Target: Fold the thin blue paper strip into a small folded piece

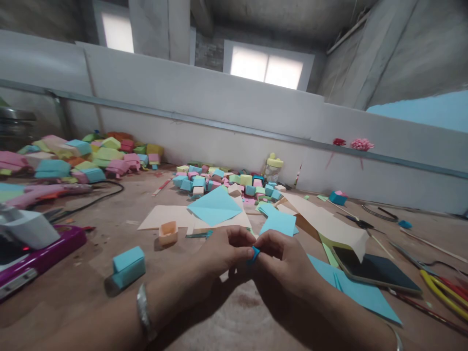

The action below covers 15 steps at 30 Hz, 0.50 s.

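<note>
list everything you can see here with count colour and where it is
small folded blue paper piece: one, blue, pinched between both hands
folded blue paper box: one, blue, left of the hands
small orange paper box: one, pale orange, beyond the left hand
flat paper sheets: several, blue and cream, behind the hands
pile of small paper boxes: many, mixed colours, by the wall
dark tablet: one, black, right
left hand: one, on the piece
right hand: one, on the piece

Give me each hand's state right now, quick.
Left hand: closed, fingertips pinching the small blue folded paper.
Right hand: closed, pinching the same blue paper from the other side.
</note>
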Available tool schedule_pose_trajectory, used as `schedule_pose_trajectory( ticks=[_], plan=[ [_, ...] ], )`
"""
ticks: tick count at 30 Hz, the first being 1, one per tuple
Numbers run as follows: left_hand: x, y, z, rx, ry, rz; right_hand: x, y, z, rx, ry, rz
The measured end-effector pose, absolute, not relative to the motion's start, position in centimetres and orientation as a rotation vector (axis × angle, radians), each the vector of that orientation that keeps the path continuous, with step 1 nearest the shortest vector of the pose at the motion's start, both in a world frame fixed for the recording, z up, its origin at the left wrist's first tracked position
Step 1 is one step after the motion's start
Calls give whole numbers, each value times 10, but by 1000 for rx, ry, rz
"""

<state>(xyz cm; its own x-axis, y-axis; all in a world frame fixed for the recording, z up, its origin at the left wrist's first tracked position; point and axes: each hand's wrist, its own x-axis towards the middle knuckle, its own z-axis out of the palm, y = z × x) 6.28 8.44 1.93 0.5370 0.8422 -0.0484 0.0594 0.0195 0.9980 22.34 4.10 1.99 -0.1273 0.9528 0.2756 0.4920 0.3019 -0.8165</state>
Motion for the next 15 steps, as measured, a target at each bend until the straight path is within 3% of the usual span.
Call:
schedule_pose_trajectory(
  ticks=[15],
  plan=[
    [64, 61, 30, 957, 888, 839, 219, 38, 15, -1141, -1696, 542]
  ],
)
